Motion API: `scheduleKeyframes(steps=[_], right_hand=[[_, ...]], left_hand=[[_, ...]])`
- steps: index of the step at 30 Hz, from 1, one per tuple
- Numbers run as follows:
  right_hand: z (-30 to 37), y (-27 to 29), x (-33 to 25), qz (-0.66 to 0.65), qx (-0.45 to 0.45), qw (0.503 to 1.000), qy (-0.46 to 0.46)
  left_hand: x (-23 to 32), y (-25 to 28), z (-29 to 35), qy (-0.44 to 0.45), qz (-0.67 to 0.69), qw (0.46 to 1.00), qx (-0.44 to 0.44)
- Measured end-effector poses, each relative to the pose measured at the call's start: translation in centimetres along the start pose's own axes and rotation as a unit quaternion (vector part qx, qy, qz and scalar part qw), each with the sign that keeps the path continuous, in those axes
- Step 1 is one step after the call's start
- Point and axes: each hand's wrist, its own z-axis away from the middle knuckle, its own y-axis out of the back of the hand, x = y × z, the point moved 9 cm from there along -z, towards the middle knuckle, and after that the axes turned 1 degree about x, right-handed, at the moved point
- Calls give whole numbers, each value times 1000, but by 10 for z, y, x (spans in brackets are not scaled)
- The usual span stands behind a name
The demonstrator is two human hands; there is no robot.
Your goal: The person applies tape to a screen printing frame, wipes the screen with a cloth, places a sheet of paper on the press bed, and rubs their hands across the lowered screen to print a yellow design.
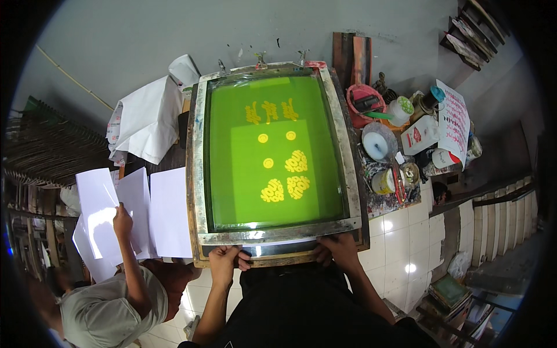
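Observation:
In front of me lies a screen-printing frame (281, 231) with a pale, paint-stained rim. Its stretched green mesh (246, 203) bears yellow lettering, round marks and leafy shapes. Below the frame's near edge, a narrow strip of a white sheet (281, 242) shows above a dark, glossy board with a wooden edge. My left hand (225, 264) is closed at the strip's left end, thumb on top and fingers curled. At its right end my right hand (339, 250) is closed too, its fingertips partly hidden under the frame. Most of the sheet is hidden beneath the screen.
At left another person (113, 307) holds a white sheet (96, 203) over more paper. A white bag (148, 122) stands behind. Paint tubs, a red basin (357, 98) and a white jug (420, 134) crowd the right. Clamps (260, 60) line the frame's far edge.

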Motion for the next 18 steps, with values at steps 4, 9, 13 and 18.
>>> scheduleKeyframes(steps=[4,9,13,18], right_hand=[[0,0,1,5,-4,1000,-14],[2,-1,-1,-4,-13,1000,-13],[1,-1,0,-3,-15,1000,-13],[1,-1,1,2,-16,1000,-21]], left_hand=[[-3,4,-1,3,1,1000,3],[-5,5,-3,-3,0,1000,-1],[-2,3,-1,-1,-5,1000,-1],[0,3,0,-1,-5,1000,0]])
